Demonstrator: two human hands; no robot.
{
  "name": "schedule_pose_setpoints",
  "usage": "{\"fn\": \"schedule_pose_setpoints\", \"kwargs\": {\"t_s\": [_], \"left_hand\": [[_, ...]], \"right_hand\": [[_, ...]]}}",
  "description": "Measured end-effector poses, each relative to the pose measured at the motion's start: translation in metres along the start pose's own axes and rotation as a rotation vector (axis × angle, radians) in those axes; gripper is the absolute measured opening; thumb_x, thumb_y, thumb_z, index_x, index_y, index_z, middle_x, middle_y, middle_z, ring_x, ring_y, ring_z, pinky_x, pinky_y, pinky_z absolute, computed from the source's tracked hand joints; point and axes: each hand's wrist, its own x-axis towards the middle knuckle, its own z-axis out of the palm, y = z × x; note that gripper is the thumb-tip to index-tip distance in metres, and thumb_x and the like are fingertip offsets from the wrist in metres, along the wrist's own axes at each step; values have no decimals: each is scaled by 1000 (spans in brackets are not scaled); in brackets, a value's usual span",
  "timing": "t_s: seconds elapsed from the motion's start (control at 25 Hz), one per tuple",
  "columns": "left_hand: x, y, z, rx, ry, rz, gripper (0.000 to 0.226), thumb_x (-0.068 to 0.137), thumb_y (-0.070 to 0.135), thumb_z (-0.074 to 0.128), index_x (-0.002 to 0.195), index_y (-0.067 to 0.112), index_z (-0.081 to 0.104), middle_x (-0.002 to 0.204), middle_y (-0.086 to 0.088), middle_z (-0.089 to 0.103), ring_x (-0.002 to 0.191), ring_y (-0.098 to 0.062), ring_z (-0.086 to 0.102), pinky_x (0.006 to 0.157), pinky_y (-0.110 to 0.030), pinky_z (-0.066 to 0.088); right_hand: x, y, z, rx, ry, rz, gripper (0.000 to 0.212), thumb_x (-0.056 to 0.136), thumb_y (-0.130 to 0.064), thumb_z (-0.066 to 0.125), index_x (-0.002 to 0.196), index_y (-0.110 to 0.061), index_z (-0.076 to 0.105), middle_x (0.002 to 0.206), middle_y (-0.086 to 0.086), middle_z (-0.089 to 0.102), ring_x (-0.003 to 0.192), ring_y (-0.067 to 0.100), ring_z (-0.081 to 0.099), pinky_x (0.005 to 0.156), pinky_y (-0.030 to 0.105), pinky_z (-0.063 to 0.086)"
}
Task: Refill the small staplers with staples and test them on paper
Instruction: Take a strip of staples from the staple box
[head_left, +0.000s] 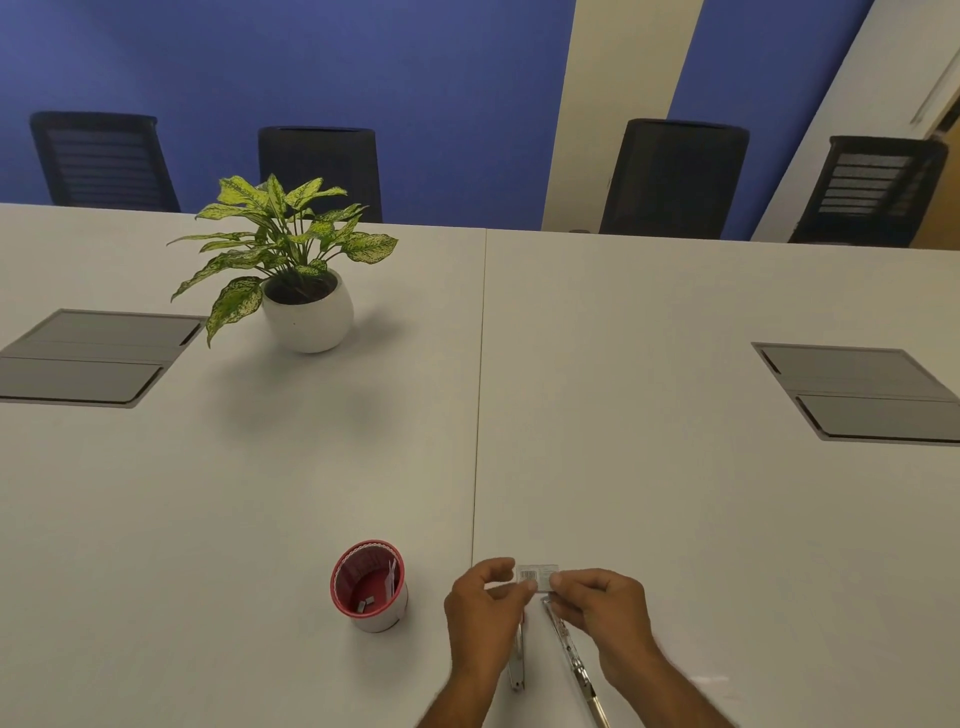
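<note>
Both hands meet near the table's front edge over a small white staple box with a barcode on it. My left hand pinches the box's left end, and my right hand pinches its right end. Below the hands lie two opened metal staplers: one runs straight toward me under my left hand, the other angles down to the right under my right wrist. No paper is in sight.
A red-rimmed white cup with a few small metal pieces and paper slips stands left of my hands. A potted plant sits further back. Grey cable hatches lie left and right. Black chairs line the far side.
</note>
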Motion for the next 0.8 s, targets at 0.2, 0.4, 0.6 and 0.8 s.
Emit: {"fn": "schedule_pose_setpoints", "kwargs": {"t_s": [0.2,0.4,0.6,0.8], "left_hand": [[13,0,10,145,-25,24,33,88,20,72,120,16,70,113,3,74,96,-7,70,71,1,48],[31,-9,15,205,-209,-45,54,89,-6,50,139,14,51,135,-4,62,124,-17,59,83,-6,48],[46,-15,17,251,-360,-131,67,94,-7,42,153,19,25,155,-8,41,139,-23,44,85,-14,52],[50,-15,19,303,-401,-180,68,95,-4,41,155,16,17,156,-8,38,133,-27,50,109,-35,46]], "right_hand": [[20,6,9,-138,82,-1,11,80,0,75,88,-4,79,79,11,78,69,22,73,75,38,63],[33,8,14,-490,-1,34,43,78,6,61,114,-15,72,99,0,72,93,18,67,88,36,56],[43,11,21,-814,-59,33,47,79,4,49,122,-7,64,124,12,66,114,28,61,98,39,51],[46,15,25,-1024,-132,70,45,82,-6,50,123,-21,62,126,5,58,118,26,54,100,39,48]]}}
